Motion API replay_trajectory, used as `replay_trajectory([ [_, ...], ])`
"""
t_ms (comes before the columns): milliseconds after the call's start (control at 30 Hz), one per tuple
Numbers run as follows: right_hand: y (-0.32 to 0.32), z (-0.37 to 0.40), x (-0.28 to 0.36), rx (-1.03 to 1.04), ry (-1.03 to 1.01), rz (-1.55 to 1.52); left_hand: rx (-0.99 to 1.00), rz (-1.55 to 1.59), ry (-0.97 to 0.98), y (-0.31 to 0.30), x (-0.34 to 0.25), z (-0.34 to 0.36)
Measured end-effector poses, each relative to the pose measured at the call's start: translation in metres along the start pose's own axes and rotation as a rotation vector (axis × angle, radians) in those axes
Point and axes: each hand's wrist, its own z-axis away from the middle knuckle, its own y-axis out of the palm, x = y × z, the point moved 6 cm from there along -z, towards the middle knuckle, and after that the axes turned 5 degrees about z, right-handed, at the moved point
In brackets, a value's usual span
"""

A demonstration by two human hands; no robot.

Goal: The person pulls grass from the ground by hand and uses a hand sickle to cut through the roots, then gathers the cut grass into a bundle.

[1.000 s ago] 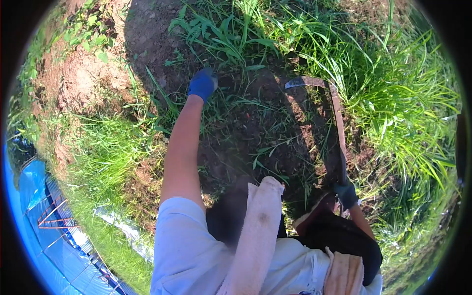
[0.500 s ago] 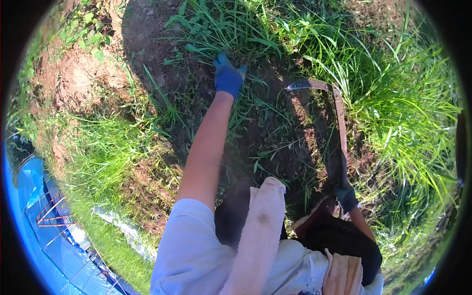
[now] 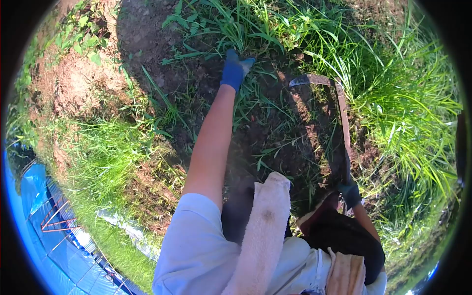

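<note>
My left hand point(image 3: 235, 70), in a blue glove, reaches forward to the base of a grass tuft point(image 3: 236, 32). Its thumb stands apart from the fingers, and the fingertips are right at the lower stems. On the right, my right hand point(image 3: 350, 195), in a dark glove, is wrapped round the lower end of a long-handled sickle point(image 3: 342, 110). The sickle's curved blade point(image 3: 310, 79) points left, close over the soil beside tall grass. Loose pulled weeds point(image 3: 273, 150) are scattered on the dark soil between the two hands.
Dense tall grass point(image 3: 408, 113) grows along the right, with more grass point(image 3: 105, 160) on the left. Bare reddish soil point(image 3: 73, 86) shows at upper left. A blue sheet point(image 3: 64, 255) with metal pipes lies at lower left. A pale towel point(image 3: 263, 231) hangs down in front of me.
My left hand has moved slightly up and right, closer to the tuft's base. My right hand and the sickle keep nearly the same place, and the view has shifted a little.
</note>
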Motion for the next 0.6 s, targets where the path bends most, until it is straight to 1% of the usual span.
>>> replay_trajectory([
  [33,-0.003,0.001,0.007,-0.035,-0.113,0.047,0.062,-0.032,-0.111,0.006,0.007,-0.006],
  [67,-0.004,0.001,0.007,-0.041,-0.119,0.060,0.121,-0.061,-0.216,0.008,0.004,-0.010],
  [100,-0.003,0.001,0.005,-0.021,-0.087,0.037,0.112,-0.047,-0.213,0.013,0.008,-0.010],
  [133,-0.001,0.000,-0.003,-0.002,-0.056,0.012,-0.002,-0.088,-0.189,0.012,0.011,-0.007],
  [167,0.001,-0.001,-0.004,-0.042,-0.283,0.156,-0.116,-0.132,-0.164,0.011,0.014,-0.008],
  [200,-0.002,-0.001,0.000,-0.052,-0.289,0.160,-0.121,-0.125,-0.157,0.007,0.007,-0.002],
  [267,0.001,0.009,0.000,0.028,0.178,-0.173,-0.102,0.310,-0.242,0.000,0.002,0.020],
  [300,-0.001,0.014,0.006,0.035,0.257,-0.207,-0.048,0.222,-0.192,0.008,0.018,0.029],
  [333,0.003,0.018,0.004,0.045,0.264,-0.219,0.030,0.172,-0.207,0.014,0.013,0.053],
  [367,0.005,0.018,0.006,0.008,0.221,-0.258,0.105,0.122,-0.217,0.018,0.000,0.090],
  [433,0.005,0.010,-0.001,-0.057,0.099,-0.286,0.552,-0.096,-0.237,0.015,-0.080,0.170],
  [467,0.005,0.005,-0.015,-0.055,0.101,-0.281,0.552,-0.093,-0.243,0.015,-0.078,0.173],
  [533,0.005,0.004,-0.019,-0.042,-0.315,0.154,0.683,-0.228,0.064,0.011,-0.085,0.183],
  [567,0.006,0.004,-0.025,0.031,-0.139,0.067,0.530,-0.329,0.169,-0.005,-0.083,0.158],
  [600,0.006,0.002,-0.025,0.031,-0.149,0.073,0.362,-0.430,0.282,-0.022,-0.082,0.117],
])
